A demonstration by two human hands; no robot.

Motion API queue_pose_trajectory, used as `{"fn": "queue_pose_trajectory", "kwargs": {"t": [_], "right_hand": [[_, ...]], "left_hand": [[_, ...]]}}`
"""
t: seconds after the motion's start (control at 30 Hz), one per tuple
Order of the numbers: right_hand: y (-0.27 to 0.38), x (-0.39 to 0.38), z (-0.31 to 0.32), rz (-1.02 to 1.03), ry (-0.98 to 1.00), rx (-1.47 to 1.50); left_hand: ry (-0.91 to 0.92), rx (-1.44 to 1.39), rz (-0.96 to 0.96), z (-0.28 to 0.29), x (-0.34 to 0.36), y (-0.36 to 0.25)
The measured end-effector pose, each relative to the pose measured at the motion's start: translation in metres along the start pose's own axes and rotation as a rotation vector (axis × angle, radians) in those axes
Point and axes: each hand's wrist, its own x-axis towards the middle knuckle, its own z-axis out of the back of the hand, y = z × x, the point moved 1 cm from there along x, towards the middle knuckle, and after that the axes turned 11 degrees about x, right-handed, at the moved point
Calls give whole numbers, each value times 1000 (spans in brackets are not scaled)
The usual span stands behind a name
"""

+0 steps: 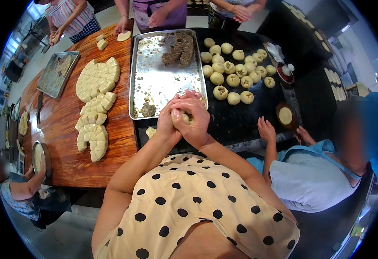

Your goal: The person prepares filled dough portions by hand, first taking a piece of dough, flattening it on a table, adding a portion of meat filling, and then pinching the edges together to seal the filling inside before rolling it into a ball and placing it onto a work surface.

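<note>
Both my hands are cupped together over the near edge of a metal tray (154,64). My left hand (167,122) wraps the ball from the left, and my right hand (196,113) closes over it from the right. Between them sits a dough ball (189,117), mostly hidden by my fingers, with a little darker filling seeming to show. A large mound of brown filling (180,49) lies at the tray's far right. A smaller lump of filling (148,109) rests in its near left corner. Just below that corner is a cut dough piece (151,132).
Cut dough portions (97,80) spread over the wooden table (59,142) on the left. Several filled dough balls (233,80) stand on the black surface at right. A co-worker there reaches beside a flat dough round (285,115). Other people work at the far side and far left.
</note>
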Motion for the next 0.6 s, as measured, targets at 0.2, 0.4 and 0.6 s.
{"fn": "queue_pose_trajectory", "kwargs": {"t": [0.2, 0.4, 0.6], "right_hand": [[10, 3, 9, 158, 235, -140], [7, -10, 33, 66, 221, -166], [-10, -24, 36, 19, 11, -95]], "left_hand": [[22, -126, 47, 25, -1, 16], [102, 0, 315, 13, 5, 20], [-46, -51, 110, 4, 8, 39]]}}
